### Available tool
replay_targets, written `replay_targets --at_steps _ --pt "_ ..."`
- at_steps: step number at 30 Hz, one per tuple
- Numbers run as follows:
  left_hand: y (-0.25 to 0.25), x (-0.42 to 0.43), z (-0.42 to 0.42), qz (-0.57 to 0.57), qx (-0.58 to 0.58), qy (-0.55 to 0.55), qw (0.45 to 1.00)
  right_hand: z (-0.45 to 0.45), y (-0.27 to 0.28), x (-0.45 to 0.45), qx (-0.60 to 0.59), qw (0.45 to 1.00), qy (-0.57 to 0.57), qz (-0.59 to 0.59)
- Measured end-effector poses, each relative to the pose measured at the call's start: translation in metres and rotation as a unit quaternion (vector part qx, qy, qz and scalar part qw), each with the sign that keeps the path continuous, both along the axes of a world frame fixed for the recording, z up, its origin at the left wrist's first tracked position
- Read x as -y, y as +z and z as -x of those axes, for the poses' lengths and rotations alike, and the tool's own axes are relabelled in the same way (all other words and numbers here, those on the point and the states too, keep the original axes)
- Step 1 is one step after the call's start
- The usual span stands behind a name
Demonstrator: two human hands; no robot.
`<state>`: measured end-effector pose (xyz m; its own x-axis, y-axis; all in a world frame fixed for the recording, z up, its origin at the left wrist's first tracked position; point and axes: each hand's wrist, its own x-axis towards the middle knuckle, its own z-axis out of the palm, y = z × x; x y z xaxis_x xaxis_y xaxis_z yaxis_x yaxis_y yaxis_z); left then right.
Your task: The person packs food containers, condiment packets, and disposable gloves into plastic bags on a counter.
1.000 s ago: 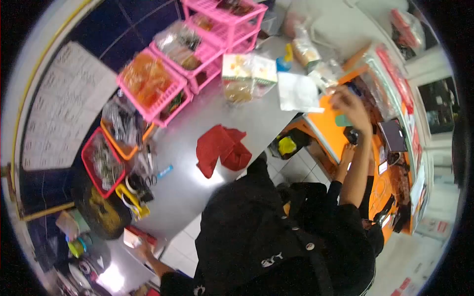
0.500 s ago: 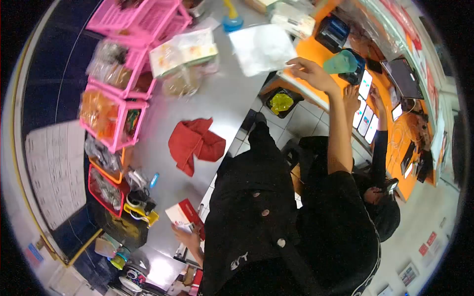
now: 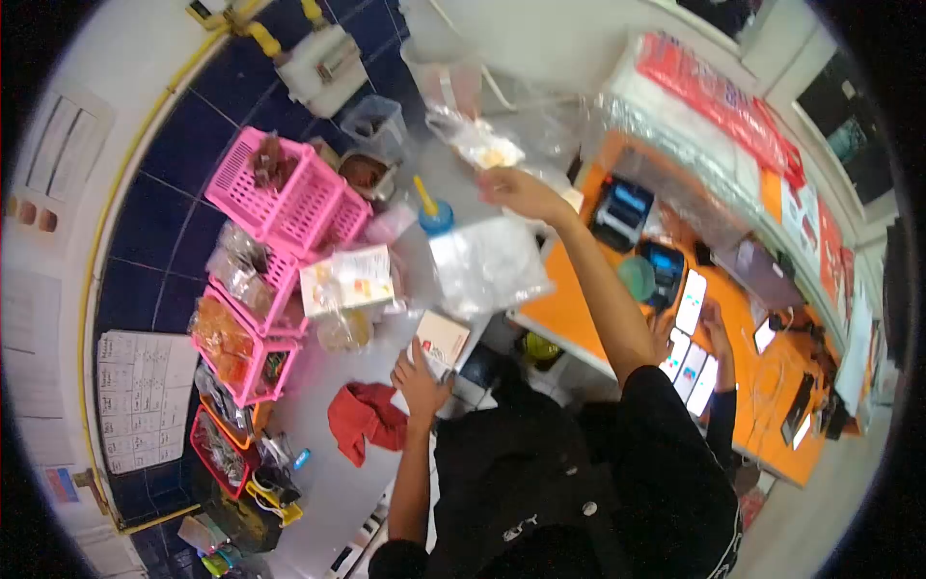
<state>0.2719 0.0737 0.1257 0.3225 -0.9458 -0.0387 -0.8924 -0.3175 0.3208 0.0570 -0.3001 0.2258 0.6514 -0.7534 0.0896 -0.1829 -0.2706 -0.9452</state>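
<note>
My left hand (image 3: 421,388) is closed on a small white and red box (image 3: 442,340) at the edge of the steel counter (image 3: 318,492). Beside it lies a crumpled red cloth (image 3: 367,422). My right hand (image 3: 521,193) reaches out over the far part of the counter, by some clear plastic packaging (image 3: 482,145); its fingertips are blurred, and whether they hold anything is unclear. Between the hands is a stack of clear plastic bags (image 3: 489,265), with a blue bottle with a yellow spout (image 3: 434,214) close by. A white carton (image 3: 347,280) stands left of the bags.
Pink baskets (image 3: 275,207) with packets line the tiled wall. At right, an orange table (image 3: 579,299) bears a black device (image 3: 622,210), a green cup (image 3: 637,277) and several phones. Another person's hands (image 3: 714,328) are at the phones.
My left hand has carried the box forward along the counter, past the red cloth. My right hand has moved from the orange table's edge to the plastic packaging. The view has shifted.
</note>
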Motion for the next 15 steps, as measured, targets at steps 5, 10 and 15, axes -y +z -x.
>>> replay_targets --at_steps 5,10,15 --pt "0.023 -0.031 0.024 0.031 0.012 0.071 0.997 -0.001 0.028 0.154 -0.064 0.965 -0.255 -0.023" --pt "0.049 -0.109 0.003 0.107 -0.076 0.117 0.984 0.035 -0.106 0.216 -0.445 0.824 -0.347 0.053" --pt "0.061 -0.143 -0.05 0.172 -0.295 0.281 0.897 0.021 -0.073 0.191 -0.308 0.884 -0.347 0.059"
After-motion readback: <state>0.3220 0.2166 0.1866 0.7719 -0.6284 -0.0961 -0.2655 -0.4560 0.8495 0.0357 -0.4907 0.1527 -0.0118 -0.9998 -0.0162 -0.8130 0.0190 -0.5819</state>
